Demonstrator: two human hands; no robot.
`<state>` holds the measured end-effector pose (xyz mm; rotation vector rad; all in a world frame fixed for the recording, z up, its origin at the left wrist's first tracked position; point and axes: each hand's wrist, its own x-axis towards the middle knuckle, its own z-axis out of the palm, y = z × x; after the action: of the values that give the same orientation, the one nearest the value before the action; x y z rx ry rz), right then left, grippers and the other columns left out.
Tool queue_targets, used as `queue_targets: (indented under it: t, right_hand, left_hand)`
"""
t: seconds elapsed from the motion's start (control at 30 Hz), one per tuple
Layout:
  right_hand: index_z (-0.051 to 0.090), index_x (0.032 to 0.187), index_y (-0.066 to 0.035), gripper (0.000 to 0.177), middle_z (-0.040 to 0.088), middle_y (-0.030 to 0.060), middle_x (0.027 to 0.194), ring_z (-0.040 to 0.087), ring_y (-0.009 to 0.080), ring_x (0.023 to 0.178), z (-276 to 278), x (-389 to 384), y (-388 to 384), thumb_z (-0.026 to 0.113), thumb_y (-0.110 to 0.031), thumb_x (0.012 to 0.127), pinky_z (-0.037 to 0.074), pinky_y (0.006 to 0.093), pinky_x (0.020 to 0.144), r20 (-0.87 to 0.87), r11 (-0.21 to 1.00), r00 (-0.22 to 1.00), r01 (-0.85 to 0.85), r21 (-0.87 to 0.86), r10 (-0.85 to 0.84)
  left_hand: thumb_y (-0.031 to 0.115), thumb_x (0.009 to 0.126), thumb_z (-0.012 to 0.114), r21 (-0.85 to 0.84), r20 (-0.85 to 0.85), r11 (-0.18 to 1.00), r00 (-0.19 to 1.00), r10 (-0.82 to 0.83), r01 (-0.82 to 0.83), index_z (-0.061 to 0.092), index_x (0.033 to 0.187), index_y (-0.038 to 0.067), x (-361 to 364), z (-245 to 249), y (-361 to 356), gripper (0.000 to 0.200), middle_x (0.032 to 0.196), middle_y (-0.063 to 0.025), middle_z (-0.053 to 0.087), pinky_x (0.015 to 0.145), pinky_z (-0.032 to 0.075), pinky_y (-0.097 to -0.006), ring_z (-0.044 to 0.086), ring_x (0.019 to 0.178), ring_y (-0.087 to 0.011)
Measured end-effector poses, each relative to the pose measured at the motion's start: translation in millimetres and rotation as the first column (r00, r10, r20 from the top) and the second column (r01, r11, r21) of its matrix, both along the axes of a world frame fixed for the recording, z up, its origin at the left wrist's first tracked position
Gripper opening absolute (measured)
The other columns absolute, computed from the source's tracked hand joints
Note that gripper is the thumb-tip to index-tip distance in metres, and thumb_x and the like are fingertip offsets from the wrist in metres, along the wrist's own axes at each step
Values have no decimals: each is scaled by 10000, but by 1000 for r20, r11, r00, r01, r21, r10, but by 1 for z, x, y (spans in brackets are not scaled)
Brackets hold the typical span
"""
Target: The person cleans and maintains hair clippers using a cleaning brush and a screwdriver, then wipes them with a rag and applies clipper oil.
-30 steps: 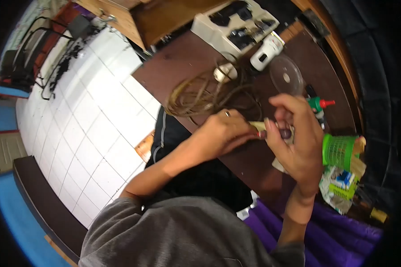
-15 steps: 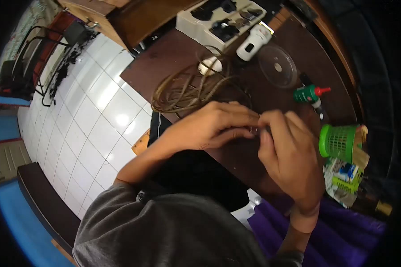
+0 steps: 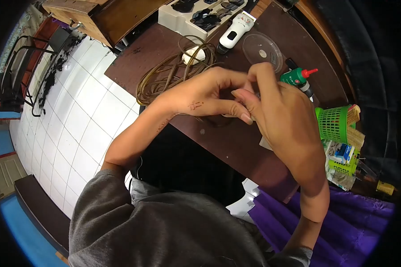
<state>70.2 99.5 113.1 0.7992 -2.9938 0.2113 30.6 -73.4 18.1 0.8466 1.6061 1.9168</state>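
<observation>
My left hand (image 3: 200, 95) and my right hand (image 3: 280, 120) meet fingertip to fingertip above the brown table (image 3: 223, 142). Their fingers are pinched together around a small item that is almost fully hidden between them. The hands are raised close to the camera and cover the table's middle. Just behind the left hand lies a coil of brown cable (image 3: 162, 75) with a white plug (image 3: 194, 54) on it. Past my right hand's fingers sit a clear plastic lid (image 3: 260, 49) and a green bottle with a red tip (image 3: 296, 76).
A white hair clipper (image 3: 234, 31) and a white tray of black comb guards (image 3: 196, 13) lie at the table's far end. A green basket (image 3: 334, 124) stands at the right edge above some packets. Purple cloth (image 3: 343, 231) lies lower right, white floor tiles (image 3: 75, 124) to the left.
Both hands have risen toward the camera and closed tighter together. The pale piece seen a second ago is now covered by the fingers. The view has shifted, so the table items sit higher in the frame.
</observation>
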Motion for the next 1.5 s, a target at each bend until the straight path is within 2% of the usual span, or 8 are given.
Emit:
queue_targets:
  t: [0.13,0.4,0.53,0.8,0.97,1.2,1.33,1.5]
  right_hand:
    - [514,1142,-80,282,677,139,788,702,315,749,-6,3,5,657,-73,899,491,401,573,106,946,989,-66,-316,105]
    - [633,1022,-19,194,624,104,788,593,241,711,-5,-2,12,698,-42,840,475,350,659,-31,919,974,-224,-324,226]
    - [651,1025,-7,182,640,112,897,615,272,787,0,1,8,672,-14,844,482,355,699,-85,903,974,-227,-364,210]
    - [637,1107,-5,289,636,125,997,644,266,891,2,7,13,703,-35,827,506,353,726,19,876,971,-205,-436,237]
    - [624,1016,-18,243,650,130,907,677,295,813,-1,14,4,740,-119,829,516,365,677,132,986,990,73,-151,-53]
    - [597,937,-46,196,653,127,729,678,313,678,-3,5,10,726,-182,877,510,386,604,-25,900,986,-161,-404,165]
    - [610,1000,-37,185,643,132,884,676,305,788,-3,4,12,701,-71,842,519,382,676,199,994,974,112,-18,-106]
    - [623,1034,-36,250,627,98,936,670,265,824,-3,3,13,724,-59,806,512,334,687,98,903,979,-126,-410,181]
  left_hand:
    - [144,739,875,74,-205,975,954,221,-210,586,884,12,-5,-17,6,349,805,6,569,689,446,-256,507,792,-62]
    - [161,836,789,-13,-359,999,933,30,-38,638,1031,-20,-5,-3,-13,305,790,-8,606,607,443,-257,533,690,-68]
    - [183,777,845,-90,-289,957,926,242,-278,634,959,4,7,10,-6,332,781,1,610,637,441,-253,545,738,-73]
    - [168,840,786,10,-194,999,980,51,-50,636,1198,6,-3,-10,-12,421,889,-21,659,714,489,-271,574,763,-110]
    - [152,892,730,-23,-251,996,965,79,-88,682,1070,12,6,5,-8,232,808,-34,662,640,475,-258,588,725,-97]
    - [165,863,767,-45,-326,992,940,96,-117,659,1020,10,-1,-7,-7,246,733,-28,610,584,438,-260,529,646,-95]
    - [95,832,782,-104,-164,993,986,43,-60,635,1105,-18,7,11,-4,330,968,-53,684,786,486,-257,607,881,-103]
    - [50,897,671,58,-283,997,958,57,-42,641,1046,-18,0,-20,-2,167,845,-48,649,635,459,-273,562,721,-118]
